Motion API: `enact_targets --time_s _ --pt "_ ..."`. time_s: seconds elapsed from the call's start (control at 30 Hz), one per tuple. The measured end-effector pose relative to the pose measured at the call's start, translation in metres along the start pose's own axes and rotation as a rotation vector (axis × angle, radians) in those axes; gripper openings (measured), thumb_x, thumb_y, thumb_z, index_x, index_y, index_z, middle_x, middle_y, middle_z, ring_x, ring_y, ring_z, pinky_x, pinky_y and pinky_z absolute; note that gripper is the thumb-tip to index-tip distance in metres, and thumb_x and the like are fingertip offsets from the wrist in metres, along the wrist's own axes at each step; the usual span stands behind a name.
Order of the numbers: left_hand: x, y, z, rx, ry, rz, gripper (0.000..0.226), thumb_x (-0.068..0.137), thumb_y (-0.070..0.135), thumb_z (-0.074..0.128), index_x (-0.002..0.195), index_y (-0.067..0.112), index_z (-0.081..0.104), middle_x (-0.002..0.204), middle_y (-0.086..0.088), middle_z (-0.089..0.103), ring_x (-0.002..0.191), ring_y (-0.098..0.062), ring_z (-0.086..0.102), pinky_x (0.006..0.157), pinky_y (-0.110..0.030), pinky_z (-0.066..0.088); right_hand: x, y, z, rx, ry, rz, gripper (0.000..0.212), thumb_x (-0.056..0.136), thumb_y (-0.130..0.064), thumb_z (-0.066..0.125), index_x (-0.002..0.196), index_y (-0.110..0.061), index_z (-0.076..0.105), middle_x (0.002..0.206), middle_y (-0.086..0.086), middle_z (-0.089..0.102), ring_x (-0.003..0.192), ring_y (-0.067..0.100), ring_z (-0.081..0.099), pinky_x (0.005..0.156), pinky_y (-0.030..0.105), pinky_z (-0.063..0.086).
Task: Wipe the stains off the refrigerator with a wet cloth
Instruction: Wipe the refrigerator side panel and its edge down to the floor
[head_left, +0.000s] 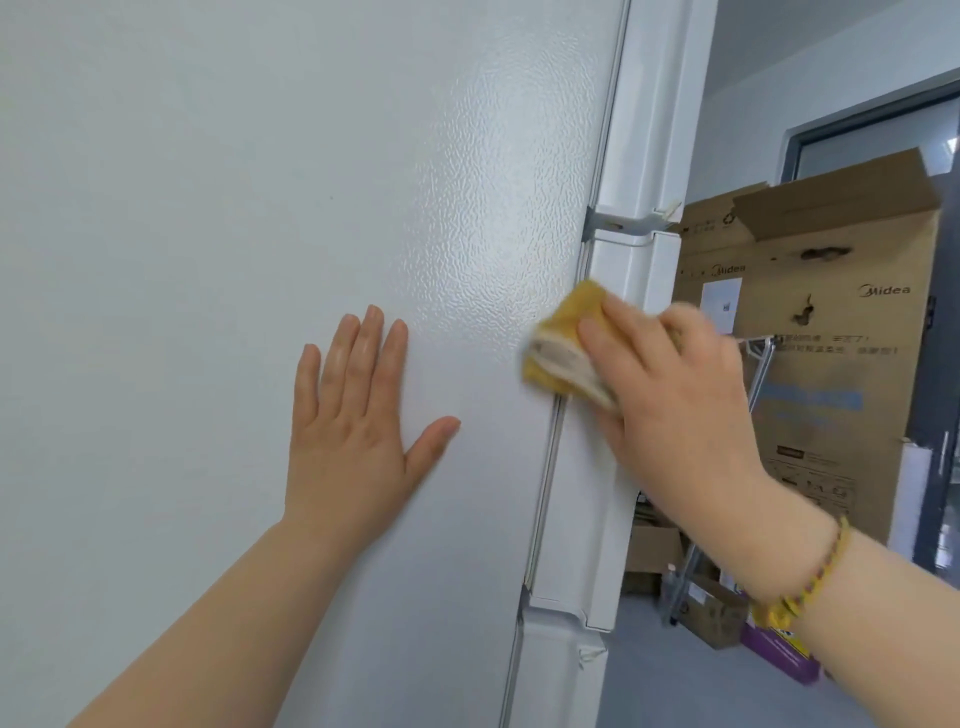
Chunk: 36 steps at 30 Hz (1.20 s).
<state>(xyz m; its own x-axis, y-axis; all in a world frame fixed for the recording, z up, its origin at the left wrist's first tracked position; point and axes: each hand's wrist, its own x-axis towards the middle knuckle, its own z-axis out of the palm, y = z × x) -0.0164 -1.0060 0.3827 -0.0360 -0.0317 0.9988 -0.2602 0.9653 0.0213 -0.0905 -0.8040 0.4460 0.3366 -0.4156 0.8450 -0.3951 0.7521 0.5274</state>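
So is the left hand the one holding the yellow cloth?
No, the left hand lies flat and empty on the refrigerator side, while the right hand grips the cloth.

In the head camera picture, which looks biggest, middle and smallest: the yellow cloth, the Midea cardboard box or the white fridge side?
Largest: fridge side.
Then: Midea cardboard box, though it stands farther away.
Smallest: yellow cloth.

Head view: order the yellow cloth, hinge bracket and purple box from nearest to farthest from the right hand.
1. Yellow cloth, gripped in the right hand.
2. Hinge bracket, above, on the edge of the fridge.
3. Purple box, down on the floor.
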Motion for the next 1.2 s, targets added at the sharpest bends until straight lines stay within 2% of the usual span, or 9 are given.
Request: enact_targets --time_s 0.17,0.27,0.4,0.47,0.6,0.77,0.97,1.07,1.2 --pt "-0.001 -0.001 -0.002 0.001 -0.034 0.001 0.068 0.094 0.055 0.012 0.136 0.003 0.026 0.14 -0.019 0.039 0.131 -0.028 0.022 0.111 -0.035 0.003 -0.055 -0.021 -0.022 0.188 -0.092 -0.244 0.039 0.068 -0.01 0.038 0.105 -0.014 0.049 0.102 0.009 0.068 0.079 0.027 0.039 0.052 0.031 0.043" --pt "-0.003 -0.002 -0.002 0.0 -0.045 0.008 0.065 0.095 0.052 0.011 0.136 0.003 0.026 0.14 -0.018 0.038 0.131 -0.027 0.022 0.111 -0.034 0.002 -0.021 -0.01 -0.014 0.231 -0.023 -0.071 0.042 0.067 -0.01 0.042 0.108 -0.014 0.052 0.102 0.011 0.068 0.081 0.027 0.038 0.054 0.038 0.049" --pt "-0.002 -0.004 -0.002 -0.012 -0.02 0.009 0.064 0.095 0.05 0.011 0.136 0.004 0.026 0.14 -0.017 0.038 0.131 -0.028 0.022 0.112 -0.032 0.0 0.008 -0.009 -0.003 0.061 0.033 0.099 0.045 0.067 -0.013 0.046 0.11 -0.012 0.059 0.112 0.011 0.065 0.087 0.028 0.037 0.065 0.034 0.035" --pt "-0.001 -0.004 -0.002 -0.013 -0.012 0.014 0.064 0.095 0.051 0.011 0.136 0.004 0.026 0.14 -0.017 0.037 0.131 -0.028 0.022 0.112 -0.032 -0.001 -0.006 -0.015 -0.004 0.043 -0.004 0.056 0.046 0.067 -0.017 0.047 0.112 -0.015 0.053 0.113 0.009 0.065 0.089 0.029 0.038 0.067 0.033 0.025" --pt "-0.001 -0.003 -0.002 -0.014 -0.018 0.011 0.065 0.095 0.051 0.012 0.136 0.003 0.026 0.14 -0.02 0.038 0.131 -0.028 0.021 0.112 -0.031 -0.002 -0.066 -0.035 -0.021 0.153 -0.117 -0.128 0.044 0.065 -0.019 0.044 0.108 -0.016 0.05 0.113 0.005 0.061 0.085 0.027 0.041 0.063 0.033 0.026" --pt "-0.003 -0.001 -0.004 -0.036 -0.047 -0.012 0.065 0.094 0.052 0.012 0.137 0.005 0.024 0.142 -0.021 0.035 0.131 -0.027 0.017 0.111 -0.029 -0.006 -0.067 -0.028 -0.033 0.196 -0.197 -0.264 0.037 0.067 -0.016 0.041 0.089 -0.018 0.069 0.094 0.002 0.07 0.079 0.026 0.039 0.063 0.033 0.026" --pt "-0.026 0.004 -0.009 -0.104 -0.091 -0.061 0.063 0.087 0.043 0.034 0.138 0.006 0.03 0.145 -0.025 0.029 0.131 -0.027 0.011 0.109 -0.025 -0.008 -0.045 -0.017 -0.027 0.18 -0.101 -0.062 0.035 0.058 -0.005 0.064 0.091 -0.013 0.071 0.101 0.007 0.07 0.08 0.029 0.042 0.057 0.031 0.041" --pt "-0.049 0.006 -0.013 -0.11 -0.103 -0.056 0.061 0.089 0.048 0.032 0.135 0.009 0.032 0.142 -0.027 0.032 0.13 -0.031 0.016 0.107 -0.036 0.002 -0.081 -0.041 -0.037 0.293 -0.24 -0.117 0.042 0.043 -0.013 0.08 0.085 -0.013 0.071 0.093 0.006 0.069 0.072 0.026 0.037 0.049 0.031 0.043" --pt "-0.1 0.013 -0.02 -0.111 -0.156 -0.071 0.061 0.093 0.054 0.019 0.134 0.011 0.032 0.141 -0.016 0.023 0.129 -0.033 0.019 0.108 -0.039 0.005 -0.116 -0.061 -0.051 0.335 -0.406 -0.173 0.037 0.038 -0.019 0.081 0.072 -0.018 0.07 0.087 0.001 0.07 0.069 0.026 0.044 0.044 0.027 0.041"
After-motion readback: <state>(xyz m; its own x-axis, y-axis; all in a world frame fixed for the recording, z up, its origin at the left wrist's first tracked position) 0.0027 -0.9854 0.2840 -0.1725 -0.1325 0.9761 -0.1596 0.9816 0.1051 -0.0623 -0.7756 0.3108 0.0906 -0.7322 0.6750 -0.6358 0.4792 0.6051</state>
